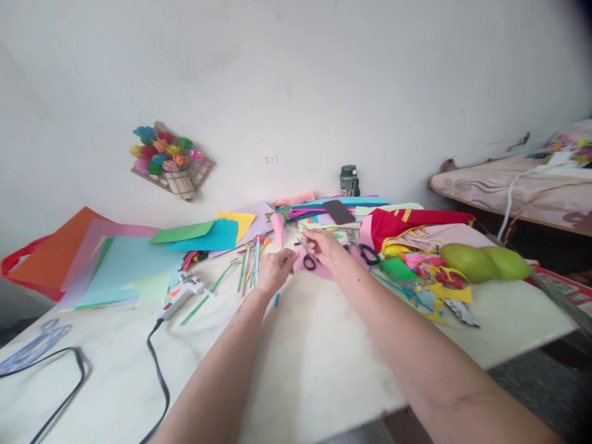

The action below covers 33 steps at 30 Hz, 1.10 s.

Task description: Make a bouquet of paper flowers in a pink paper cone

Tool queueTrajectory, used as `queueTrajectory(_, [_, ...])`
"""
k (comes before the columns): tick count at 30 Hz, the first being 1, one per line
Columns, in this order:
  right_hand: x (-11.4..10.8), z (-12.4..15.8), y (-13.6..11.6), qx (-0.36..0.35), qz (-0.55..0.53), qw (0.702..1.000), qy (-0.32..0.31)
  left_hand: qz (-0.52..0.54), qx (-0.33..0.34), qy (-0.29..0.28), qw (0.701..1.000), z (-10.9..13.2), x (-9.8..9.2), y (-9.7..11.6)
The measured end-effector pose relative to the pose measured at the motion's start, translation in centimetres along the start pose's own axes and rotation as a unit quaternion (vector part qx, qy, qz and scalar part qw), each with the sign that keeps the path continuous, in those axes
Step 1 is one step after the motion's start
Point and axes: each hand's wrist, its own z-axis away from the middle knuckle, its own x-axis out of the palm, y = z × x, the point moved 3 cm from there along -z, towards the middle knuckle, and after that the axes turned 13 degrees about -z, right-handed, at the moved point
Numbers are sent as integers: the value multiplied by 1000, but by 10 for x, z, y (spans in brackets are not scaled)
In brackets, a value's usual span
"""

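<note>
White, faintly mottled worktop (319, 351) spreads beneath both hands as I watch through the head camera. My right grip (321, 244) has its fingertips pinched together on a slim pale piece (304, 239), too blurred for me to name. Just beside it, my left grip (276, 270) is curled inward; I cannot tell whether its fingers clamp anything.

Below the right grip, I see a black scissor handle loop (309, 263) near a pink paper sheet (326, 272); another black-handled pair of scissors (370, 254) lies to its right. Beyond the left grip stands a pink paper cone with a green top (277, 228). Just left of that grip lie slender coloured sticks (250, 265), then a white glue gun with a black cable (180, 297), and large coloured paper sheets (124, 265) farther out.

Past both grips I have a dark flat phone (339, 211). Well right of the right grip sit red cloth with yellow trim (416, 223) and a glossy green two-lobed object (481, 262).
</note>
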Motion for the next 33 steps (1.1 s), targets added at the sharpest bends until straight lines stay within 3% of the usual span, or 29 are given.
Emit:
queueTrajectory(7, [-7, -1, -3, -44, -49, 998, 0, 28, -3, -48, 998, -1, 2, -10])
queueTrajectory(14, [6, 6, 11, -1, 77, 996, -54, 107, -58, -33, 992, -1, -3, -6])
queueTrajectory(20, [4, 6, 14, -26, 112, 993, -32, 12, 1, -11, 1000, -2, 3, -10])
queueTrajectory(23, [5, 6, 16, -37, 145, 988, -42, 5, -7, -4, 1000, -2, 8, -13])
queueTrajectory(26, [6, 7, 17, -47, 181, 982, -34, 9, -32, -4, 999, -4, 2, -16])
queueTrajectory(29, [2, 6, 14, -53, 170, 984, -11, -21, -71, 17, 997, -6, -19, -25])
queueTrajectory(32, [-6, 4, 12, -45, 184, 982, 21, -166, -224, 111, 954, -3, -48, -48])
queueTrajectory(33, [-8, 4, 12, -40, 198, 979, 30, -219, -268, 110, 932, 0, -53, -55])
